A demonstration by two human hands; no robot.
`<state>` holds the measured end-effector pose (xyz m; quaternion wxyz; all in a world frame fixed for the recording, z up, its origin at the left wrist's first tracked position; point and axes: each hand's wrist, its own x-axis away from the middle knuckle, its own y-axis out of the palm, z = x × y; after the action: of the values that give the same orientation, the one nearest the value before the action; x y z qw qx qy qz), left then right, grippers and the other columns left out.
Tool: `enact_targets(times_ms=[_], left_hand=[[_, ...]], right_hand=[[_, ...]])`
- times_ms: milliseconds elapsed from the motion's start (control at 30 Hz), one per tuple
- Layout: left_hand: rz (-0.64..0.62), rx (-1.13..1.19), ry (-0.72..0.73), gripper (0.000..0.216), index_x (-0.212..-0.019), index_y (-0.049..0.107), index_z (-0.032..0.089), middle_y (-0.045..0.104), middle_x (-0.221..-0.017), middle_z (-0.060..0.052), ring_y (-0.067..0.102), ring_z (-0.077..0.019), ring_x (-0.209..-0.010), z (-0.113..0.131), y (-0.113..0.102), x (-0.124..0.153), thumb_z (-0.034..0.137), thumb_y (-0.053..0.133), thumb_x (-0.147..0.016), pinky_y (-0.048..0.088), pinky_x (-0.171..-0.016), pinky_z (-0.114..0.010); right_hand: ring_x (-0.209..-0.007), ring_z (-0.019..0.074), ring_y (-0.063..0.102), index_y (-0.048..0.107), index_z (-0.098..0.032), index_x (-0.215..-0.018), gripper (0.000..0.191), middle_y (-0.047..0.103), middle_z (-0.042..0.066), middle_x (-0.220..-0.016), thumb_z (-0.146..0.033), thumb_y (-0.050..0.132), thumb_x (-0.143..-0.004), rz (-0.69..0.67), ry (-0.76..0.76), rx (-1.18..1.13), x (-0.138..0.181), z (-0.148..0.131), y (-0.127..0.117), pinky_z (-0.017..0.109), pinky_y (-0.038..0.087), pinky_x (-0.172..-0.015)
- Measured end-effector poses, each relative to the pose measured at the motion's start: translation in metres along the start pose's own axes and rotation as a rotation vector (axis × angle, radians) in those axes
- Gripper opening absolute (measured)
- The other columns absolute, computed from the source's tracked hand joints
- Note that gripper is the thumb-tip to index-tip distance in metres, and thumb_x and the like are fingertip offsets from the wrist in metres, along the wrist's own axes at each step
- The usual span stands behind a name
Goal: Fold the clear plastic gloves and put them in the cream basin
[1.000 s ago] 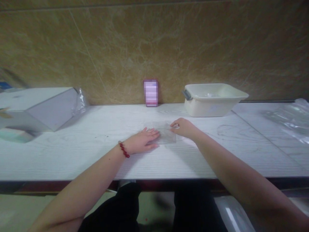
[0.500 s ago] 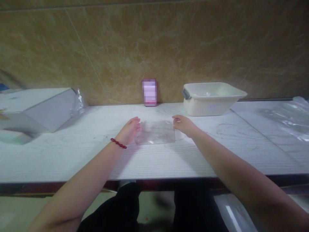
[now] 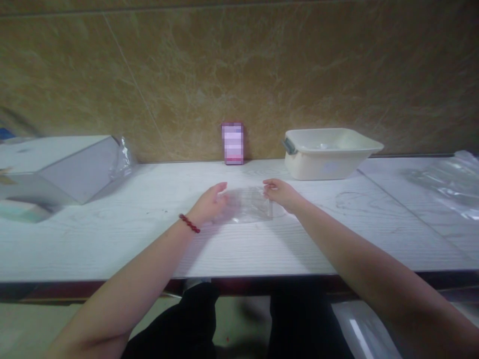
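A small clear plastic bag (image 3: 250, 207) lies on the white table (image 3: 149, 234) between my hands. My left hand (image 3: 209, 204), with a red bead bracelet at the wrist, is at the bag's left end; its fingers reach into or under the film, slightly curled and apart. My right hand (image 3: 281, 193) pinches the bag's upper right corner between thumb and fingers. Both forearms stretch out over the table's front edge.
A cream plastic tub (image 3: 329, 152) stands at the back right by the wall. A small pink box (image 3: 232, 143) stands against the wall. A white carton (image 3: 60, 167) lies at the left. Clear plastic sheets (image 3: 445, 184) lie at the far right.
My left hand lifted off the bag, swung out to its left end, then moved back in against the film. My right hand kept its pinch on the right corner. The bag spread out wider.
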<state>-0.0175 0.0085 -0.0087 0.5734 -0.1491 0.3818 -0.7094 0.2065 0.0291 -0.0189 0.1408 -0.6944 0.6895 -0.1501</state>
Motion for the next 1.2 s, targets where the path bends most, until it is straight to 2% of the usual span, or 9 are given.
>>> enact_targets(times_ms=[67, 133, 267, 367, 500, 667, 833, 1067, 1200], left_hand=[[-0.149, -0.244, 0.253, 0.043, -0.114, 0.042, 0.012, 0.047, -0.117, -0.011, 0.04, -0.0199, -0.11, 0.008, 0.003, 0.005, 0.036, 0.036, -0.08, 0.027, -0.094, -0.035], [-0.26, -0.394, 0.382, 0.043, -0.117, 0.04, 0.013, 0.044, -0.12, -0.01, 0.037, -0.0191, -0.113, 0.016, 0.008, 0.01, 0.038, 0.03, -0.083, 0.023, -0.096, -0.035], [-0.349, -0.559, 0.415, 0.049, -0.124, 0.03, 0.015, 0.033, -0.13, -0.009, 0.025, -0.0193, -0.12, 0.021, 0.016, 0.014, 0.042, 0.022, -0.084, 0.014, -0.098, -0.038], [-0.377, -0.616, 0.429, 0.051, -0.127, 0.025, 0.014, 0.027, -0.133, -0.009, 0.018, -0.02, -0.123, 0.02, 0.018, 0.015, 0.043, 0.02, -0.084, 0.013, -0.098, -0.038], [-0.388, -0.642, 0.44, 0.054, -0.127, 0.023, 0.012, 0.023, -0.134, -0.011, 0.017, -0.0203, -0.123, 0.02, 0.018, 0.016, 0.044, 0.019, -0.084, 0.013, -0.097, -0.037], [-0.388, -0.634, 0.452, 0.054, -0.126, 0.024, 0.012, 0.025, -0.133, -0.012, 0.018, -0.0205, -0.123, 0.02, 0.018, 0.017, 0.045, 0.018, -0.084, 0.014, -0.097, -0.037], [-0.395, -0.631, 0.451, 0.053, -0.126, 0.024, 0.013, 0.024, -0.133, -0.012, 0.017, -0.02, -0.123, 0.019, 0.018, 0.017, 0.045, 0.019, -0.084, 0.013, -0.097, -0.036], [-0.397, -0.628, 0.461, 0.053, -0.128, 0.022, 0.013, 0.022, -0.134, -0.011, 0.015, -0.0192, -0.123, 0.021, 0.017, 0.017, 0.044, 0.02, -0.084, 0.011, -0.098, -0.035], [-0.414, -0.636, 0.45, 0.053, -0.129, 0.019, 0.014, 0.02, -0.135, -0.011, 0.013, -0.0185, -0.124, 0.019, 0.02, 0.018, 0.044, 0.018, -0.084, 0.01, -0.098, -0.035]], right_hand=[[-0.064, 0.0084, 0.058, 0.05, -0.015, -0.103, 0.032, 0.059, 0.007, -0.091, -0.016, 0.048, -0.07, -0.009, -0.018, 0.036, 0.0, 0.0, 0.0, 0.019, 0.044, -0.06], [-0.067, 0.0088, 0.058, 0.05, -0.015, -0.102, 0.033, 0.06, 0.006, -0.09, -0.014, 0.049, -0.069, -0.013, -0.038, 0.072, 0.0, 0.001, 0.001, 0.019, 0.043, -0.061], [-0.073, 0.0093, 0.057, 0.051, -0.014, -0.102, 0.034, 0.059, 0.006, -0.092, -0.013, 0.05, -0.067, -0.006, -0.057, 0.137, 0.002, -0.002, -0.001, 0.019, 0.043, -0.064], [-0.074, 0.0105, 0.057, 0.053, -0.014, -0.101, 0.032, 0.061, 0.006, -0.089, -0.015, 0.048, -0.069, 0.009, -0.08, 0.276, 0.005, -0.008, -0.004, 0.021, 0.042, -0.067], [-0.082, 0.0136, 0.054, 0.057, -0.015, -0.098, 0.029, 0.059, 0.007, -0.093, -0.019, 0.047, -0.071, 0.079, -0.242, 0.531, 0.009, -0.014, -0.008, 0.024, 0.04, -0.074], [-0.092, 0.0148, 0.051, 0.057, -0.015, -0.098, 0.029, 0.058, 0.008, -0.098, -0.018, 0.043, -0.073, 0.063, -0.371, 0.585, 0.015, -0.016, -0.003, 0.025, 0.038, -0.081], [-0.091, 0.0127, 0.052, 0.053, -0.015, -0.104, 0.04, 0.056, 0.008, -0.101, -0.004, 0.038, -0.068, 0.036, -0.257, 0.486, 0.015, -0.016, 0.002, 0.024, 0.039, -0.081], [-0.088, 0.0138, 0.052, 0.05, -0.02, -0.101, 0.038, 0.051, 0.005, -0.107, -0.007, 0.04, -0.068, 0.13, -0.047, 0.147, 0.005, -0.01, -0.006, 0.027, 0.046, -0.069], [-0.085, 0.0149, 0.05, 0.048, -0.021, -0.099, 0.036, 0.047, 0.006, -0.109, -0.008, 0.039, -0.067, 0.105, 0.116, -0.084, 0.005, -0.012, -0.014, 0.027, 0.049, -0.06]])
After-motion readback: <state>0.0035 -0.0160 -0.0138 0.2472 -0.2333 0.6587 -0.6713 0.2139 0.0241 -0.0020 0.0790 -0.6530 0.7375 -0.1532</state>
